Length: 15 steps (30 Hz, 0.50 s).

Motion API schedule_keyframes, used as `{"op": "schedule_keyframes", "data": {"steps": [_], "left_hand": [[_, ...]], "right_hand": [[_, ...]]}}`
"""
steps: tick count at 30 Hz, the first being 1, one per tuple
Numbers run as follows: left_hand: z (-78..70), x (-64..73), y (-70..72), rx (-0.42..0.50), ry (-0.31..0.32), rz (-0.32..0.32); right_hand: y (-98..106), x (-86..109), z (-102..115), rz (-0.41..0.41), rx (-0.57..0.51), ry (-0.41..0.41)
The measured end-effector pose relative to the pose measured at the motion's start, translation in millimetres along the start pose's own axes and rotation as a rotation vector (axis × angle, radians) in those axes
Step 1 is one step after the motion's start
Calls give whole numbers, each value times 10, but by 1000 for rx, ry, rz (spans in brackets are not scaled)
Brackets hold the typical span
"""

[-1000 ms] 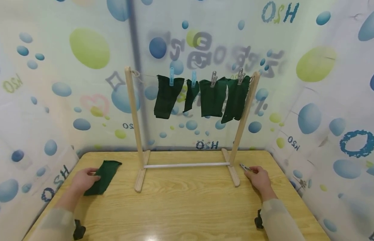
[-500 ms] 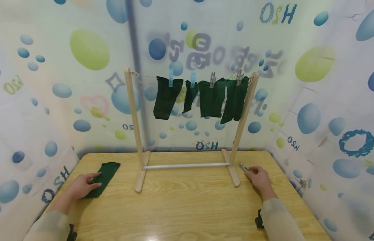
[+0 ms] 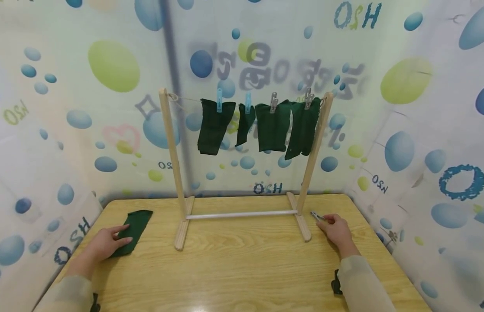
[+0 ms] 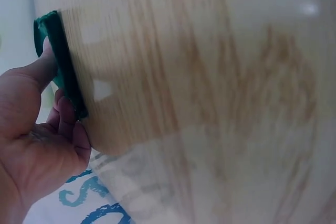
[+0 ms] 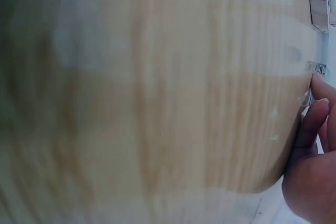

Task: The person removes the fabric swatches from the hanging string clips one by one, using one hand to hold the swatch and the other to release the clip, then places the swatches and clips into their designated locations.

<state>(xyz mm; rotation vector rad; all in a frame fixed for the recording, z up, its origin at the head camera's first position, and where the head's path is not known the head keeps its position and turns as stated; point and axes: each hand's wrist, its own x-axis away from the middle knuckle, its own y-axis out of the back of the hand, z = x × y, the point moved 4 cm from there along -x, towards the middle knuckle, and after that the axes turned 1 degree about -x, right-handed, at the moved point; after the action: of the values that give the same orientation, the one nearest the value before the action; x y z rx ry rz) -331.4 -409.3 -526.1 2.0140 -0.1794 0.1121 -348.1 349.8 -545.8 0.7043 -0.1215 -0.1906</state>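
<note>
Dark green oblong cloth (image 3: 137,226) beneath spread left fingers (image 3: 118,229), clothespin (image 3: 315,215) between pinching right fingers (image 5: 322,88)

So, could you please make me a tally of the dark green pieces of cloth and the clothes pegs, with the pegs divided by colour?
Dark green cloth pieces, hanging: 4
Dark green cloth piece, touched by the left hand: 1
Light blue clothes pegs: 2
Grey clothes pegs, on hanging cloth: 2
Grey clothes peg, in the right hand: 1
Total: 10
</note>
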Motion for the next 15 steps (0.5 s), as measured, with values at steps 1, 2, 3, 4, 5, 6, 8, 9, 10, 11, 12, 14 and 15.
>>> {"op": "schedule_keyframes", "data": {"steps": [1,2,3,4,5,6,8,9,10,11,12,14,15], "left_hand": [[-2,-1,2,-3,4,0],[-5,-2,9,-4,5,-1],[-5,-5,15,-11,7,0],[-3,-7,21,-18,11,3],[1,-9,26,-26,18,7],[6,-12,30,-33,29,12],[27,-5,31,-41,53,26],[37,-1,32,-43,65,35],[44,2,32,-39,72,43],[50,6,34,-34,79,52],[57,8,36,-30,84,59],[69,9,36,-24,91,75],[73,9,36,-21,89,81]], "right_hand": [[4,-8,-10,1,3,-2],[7,-12,-18,2,5,-4],[8,-16,-26,6,5,-10],[10,-20,-33,10,8,-12],[11,-25,-41,13,12,-15],[14,-30,-39,15,15,-15],[10,-29,-38,19,17,-14],[10,-32,-37,19,17,-15],[11,-35,-35,18,18,-13],[13,-35,-32,16,16,-13],[14,-34,-29,15,13,-14],[15,-37,-36,15,12,-19],[16,-39,-44,14,13,-22]]}}
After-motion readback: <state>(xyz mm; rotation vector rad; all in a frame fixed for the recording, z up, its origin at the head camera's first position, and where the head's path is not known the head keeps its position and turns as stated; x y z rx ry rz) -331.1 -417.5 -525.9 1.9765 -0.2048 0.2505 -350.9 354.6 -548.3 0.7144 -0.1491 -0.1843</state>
